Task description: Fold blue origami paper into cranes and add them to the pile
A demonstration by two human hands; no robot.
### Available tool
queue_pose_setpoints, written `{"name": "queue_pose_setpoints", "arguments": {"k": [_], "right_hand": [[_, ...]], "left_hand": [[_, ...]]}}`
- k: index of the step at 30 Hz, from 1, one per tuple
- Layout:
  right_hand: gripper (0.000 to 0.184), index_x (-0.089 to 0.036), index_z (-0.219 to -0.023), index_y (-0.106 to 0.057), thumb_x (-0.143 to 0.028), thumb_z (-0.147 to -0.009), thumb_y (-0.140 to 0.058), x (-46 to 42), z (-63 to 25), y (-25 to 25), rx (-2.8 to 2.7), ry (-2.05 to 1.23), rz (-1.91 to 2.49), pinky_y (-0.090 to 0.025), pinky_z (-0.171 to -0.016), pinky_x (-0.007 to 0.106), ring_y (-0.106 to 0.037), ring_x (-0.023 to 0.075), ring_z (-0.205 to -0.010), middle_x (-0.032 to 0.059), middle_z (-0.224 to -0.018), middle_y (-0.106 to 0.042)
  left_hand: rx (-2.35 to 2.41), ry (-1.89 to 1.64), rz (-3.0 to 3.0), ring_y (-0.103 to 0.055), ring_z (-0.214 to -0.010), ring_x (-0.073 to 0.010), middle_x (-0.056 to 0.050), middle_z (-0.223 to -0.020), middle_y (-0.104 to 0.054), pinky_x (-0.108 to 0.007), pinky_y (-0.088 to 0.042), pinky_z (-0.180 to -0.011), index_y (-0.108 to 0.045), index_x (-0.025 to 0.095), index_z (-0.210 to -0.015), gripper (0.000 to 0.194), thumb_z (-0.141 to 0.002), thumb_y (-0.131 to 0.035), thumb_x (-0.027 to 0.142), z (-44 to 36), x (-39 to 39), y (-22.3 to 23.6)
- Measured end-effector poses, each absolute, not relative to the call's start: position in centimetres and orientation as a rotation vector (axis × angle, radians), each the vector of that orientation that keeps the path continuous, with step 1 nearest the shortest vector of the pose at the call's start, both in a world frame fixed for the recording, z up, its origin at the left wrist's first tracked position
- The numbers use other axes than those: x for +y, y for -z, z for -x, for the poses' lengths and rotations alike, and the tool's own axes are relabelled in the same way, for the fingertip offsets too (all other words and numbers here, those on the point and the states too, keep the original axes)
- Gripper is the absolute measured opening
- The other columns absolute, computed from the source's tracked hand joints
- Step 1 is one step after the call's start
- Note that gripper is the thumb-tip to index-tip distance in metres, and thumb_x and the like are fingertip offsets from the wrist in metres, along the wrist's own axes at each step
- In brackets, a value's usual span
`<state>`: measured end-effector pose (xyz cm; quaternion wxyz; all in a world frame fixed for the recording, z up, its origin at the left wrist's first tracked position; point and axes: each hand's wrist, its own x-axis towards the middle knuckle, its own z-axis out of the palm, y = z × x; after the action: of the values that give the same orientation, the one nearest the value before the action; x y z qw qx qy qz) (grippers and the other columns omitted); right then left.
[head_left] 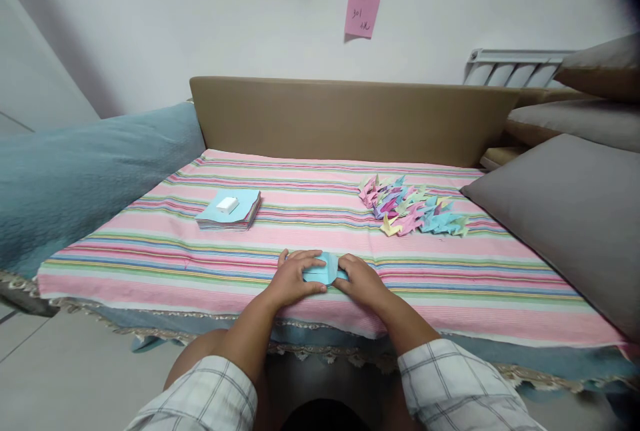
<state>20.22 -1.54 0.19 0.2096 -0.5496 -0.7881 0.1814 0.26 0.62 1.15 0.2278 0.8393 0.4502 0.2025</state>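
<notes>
A small piece of folded light-blue paper lies near the front edge of the striped cloth, between my two hands. My left hand grips its left side, thumb along the near edge and fingers over the far edge. At the right end, my right hand pinches the paper between thumb and fingers. Folds and a raised flap show on the paper's upper face; its underside is hidden.
A stack of square paper with a white block on top sits to the left. Several colourful folded paper cranes are heaped at the right. Grey cushions border the right side, a blue-covered armrest the left.
</notes>
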Motion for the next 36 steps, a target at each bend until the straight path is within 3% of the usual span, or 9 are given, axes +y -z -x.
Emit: {"name": "queue_pose_setpoints", "arguments": {"k": [7, 10, 13, 16, 19, 23, 30, 36], "right_hand": [[0.016, -0.019, -0.091, -0.063, -0.025, -0.077, -0.056, -1.6, -20.5, -0.6, -2.153, -0.557, 1.486, -0.038, -0.07, 0.025, -0.053, 0.017, -0.082, 0.0042, -0.088, -0.06], [0.02, -0.02, -0.096, -0.062, -0.023, -0.082, -0.048, -1.5, -20.9, -0.6, -2.062, -0.654, 1.443, -0.04, -0.074, 0.027, -0.055, 0.0178, -0.085, 0.0042, -0.092, -0.062], [0.029, -0.022, -0.104, -0.058, -0.031, -0.088, -0.036, -1.5, -21.4, -0.5, -1.856, -0.837, 1.37, -0.042, -0.079, 0.029, -0.057, 0.0174, -0.089, 0.0036, -0.099, -0.063], [0.039, -0.02, -0.104, -0.056, -0.044, -0.09, -0.028, -1.4, -21.7, -0.6, -1.667, -0.976, 1.355, -0.044, -0.073, 0.029, -0.058, 0.0156, -0.077, 0.0024, -0.09, -0.063], [0.039, -0.02, -0.099, -0.057, -0.051, -0.086, -0.036, -1.2, -21.7, -0.5, -1.61, -1.036, 1.322, -0.045, -0.069, 0.028, -0.057, 0.0151, -0.075, 0.0013, -0.084, -0.061], [0.029, -0.018, -0.092, -0.055, -0.041, -0.074, -0.055, -0.8, -21.5, 0.0, -1.544, -1.074, 1.329, -0.044, -0.065, 0.026, -0.056, 0.0143, -0.072, 0.0005, -0.08, -0.061], [0.023, -0.018, -0.091, -0.056, -0.026, -0.07, -0.054, -0.4, -21.6, 0.7, -1.607, -1.0, 1.38, -0.044, -0.065, 0.025, -0.057, 0.0144, -0.074, 0.0007, -0.08, -0.062], [0.023, -0.018, -0.091, -0.061, -0.027, -0.072, -0.053, -0.4, -21.5, 0.7, -1.641, -0.956, 1.417, -0.044, -0.064, 0.025, -0.058, 0.0148, -0.073, 0.0012, -0.079, -0.064]], "left_hand": [[1.236, -0.662, -2.276, -0.051, -0.115, -0.0214, 0.0, -0.118, -0.063, -0.051, -0.006, -0.108, -0.064, 0.032, -0.1, 0.039, -0.064, -0.071, 0.046, -0.5, 0.6, -0.4], [1.248, -0.678, -2.265, -0.052, -0.113, -0.0207, 0.001, -0.116, -0.064, -0.051, -0.007, -0.108, -0.065, 0.033, -0.098, 0.035, -0.065, -0.071, 0.044, -0.8, 0.6, -0.4], [1.252, -0.682, -2.269, -0.053, -0.112, -0.0206, 0.001, -0.114, -0.065, -0.051, -0.008, -0.107, -0.066, 0.033, -0.096, 0.032, -0.067, -0.07, 0.044, -1.0, 0.6, -0.7], [1.232, -0.695, -2.311, -0.054, -0.11, -0.0202, 0.001, -0.114, -0.065, -0.05, -0.011, -0.107, -0.066, 0.033, -0.095, 0.028, -0.069, -0.069, 0.043, -1.2, 0.5, -0.9], [1.205, -0.705, -2.377, -0.055, -0.107, -0.0201, 0.001, -0.112, -0.066, -0.049, -0.012, -0.106, -0.067, 0.033, -0.091, 0.023, -0.071, -0.067, 0.042, -1.3, 0.4, -1.0], [1.172, -0.72, -2.464, -0.055, -0.105, -0.0203, 0.0, -0.11, -0.067, -0.05, -0.009, -0.107, -0.069, 0.032, -0.085, 0.017, -0.074, -0.063, 0.044, -1.6, 0.1, -1.0], [1.128, -0.714, -2.512, -0.055, -0.104, -0.0177, 0.002, -0.11, -0.067, -0.048, -0.008, -0.107, -0.067, 0.032, -0.09, 0.017, -0.083, -0.053, 0.038, -1.8, -0.2, -1.3], [1.19, -0.702, -2.451, -0.056, -0.103, -0.0192, 0.0, -0.108, -0.068, -0.05, -0.01, -0.106, -0.066, 0.03, -0.09, 0.017, -0.082, -0.053, 0.034, -2.0, -0.2, -1.1]]}}
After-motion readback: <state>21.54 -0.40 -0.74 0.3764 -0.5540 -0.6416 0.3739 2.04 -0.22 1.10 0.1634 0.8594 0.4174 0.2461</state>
